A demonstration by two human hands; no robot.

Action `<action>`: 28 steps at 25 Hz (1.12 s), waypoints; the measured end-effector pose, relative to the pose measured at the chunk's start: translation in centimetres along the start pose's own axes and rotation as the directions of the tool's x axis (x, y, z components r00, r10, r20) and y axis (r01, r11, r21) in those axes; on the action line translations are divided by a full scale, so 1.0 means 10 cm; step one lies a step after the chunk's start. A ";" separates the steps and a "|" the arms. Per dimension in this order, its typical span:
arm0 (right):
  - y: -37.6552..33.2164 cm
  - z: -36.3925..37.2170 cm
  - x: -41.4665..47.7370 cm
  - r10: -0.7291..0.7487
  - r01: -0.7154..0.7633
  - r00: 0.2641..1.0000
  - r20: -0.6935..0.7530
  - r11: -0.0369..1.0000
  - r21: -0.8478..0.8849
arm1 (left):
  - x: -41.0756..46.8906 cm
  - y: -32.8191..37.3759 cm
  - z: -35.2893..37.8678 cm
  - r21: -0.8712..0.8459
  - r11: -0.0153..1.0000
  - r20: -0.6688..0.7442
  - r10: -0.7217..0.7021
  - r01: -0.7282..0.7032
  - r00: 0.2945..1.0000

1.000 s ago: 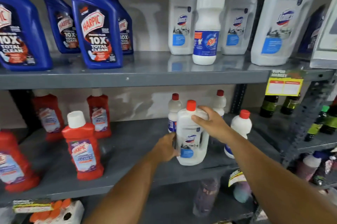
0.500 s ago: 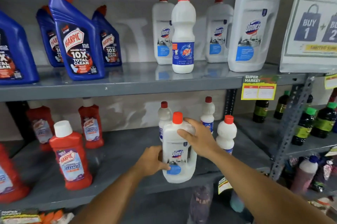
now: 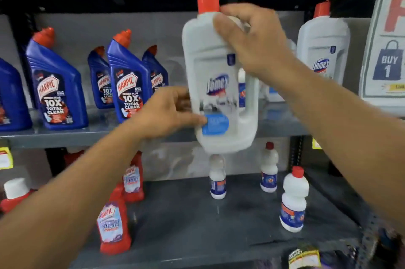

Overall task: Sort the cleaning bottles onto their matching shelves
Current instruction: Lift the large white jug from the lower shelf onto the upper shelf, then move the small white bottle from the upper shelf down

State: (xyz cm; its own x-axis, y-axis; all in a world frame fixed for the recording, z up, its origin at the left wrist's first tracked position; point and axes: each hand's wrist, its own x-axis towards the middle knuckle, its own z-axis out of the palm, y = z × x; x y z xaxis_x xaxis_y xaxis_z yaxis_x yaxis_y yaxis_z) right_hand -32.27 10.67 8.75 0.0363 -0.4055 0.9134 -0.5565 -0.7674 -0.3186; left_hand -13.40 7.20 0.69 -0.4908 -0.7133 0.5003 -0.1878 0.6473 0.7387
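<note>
I hold a white Domex bottle [image 3: 219, 93] with a red cap up in front of the upper shelf [image 3: 87, 135], slightly tilted. My right hand [image 3: 249, 43] grips its handle near the top. My left hand [image 3: 168, 113] holds its lower left side, thumb on the blue label. Blue Harpic bottles [image 3: 129, 84] stand on the upper shelf at left. Another large white Domex bottle [image 3: 323, 49] stands there at right. On the lower shelf [image 3: 197, 220] stand small white bottles [image 3: 292, 200] with red caps and red Harpic bottles [image 3: 114, 222].
A "BUY 1" promotional sign [image 3: 385, 49] hangs at the upper right. Yellow price tags [image 3: 5, 159] are clipped to the upper shelf's edge. A metal upright [image 3: 295, 152] divides the shelves at right. More white bottles stand hidden behind the held one.
Both hands have lifted the white Domex bottle off the lower shelf up to the level of the upper shelf. The camera view tilted upward.
</note>
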 end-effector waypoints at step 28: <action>1.10 0.14 0.83 0.361 -0.360 0.931 -0.061 0.870 -0.337 | 0.25 -0.26 0.61 0.351 0.934 -0.135 -0.023 0.069 0.991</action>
State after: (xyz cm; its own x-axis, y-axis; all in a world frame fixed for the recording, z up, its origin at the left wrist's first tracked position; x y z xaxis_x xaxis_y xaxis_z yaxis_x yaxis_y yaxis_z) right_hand -36.91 -1.81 12.48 -0.2175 -0.6242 0.7503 -0.7772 -0.3543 -0.5200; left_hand -19.32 5.36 -2.68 -0.3670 -0.7575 0.5399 -0.5075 0.6495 0.5662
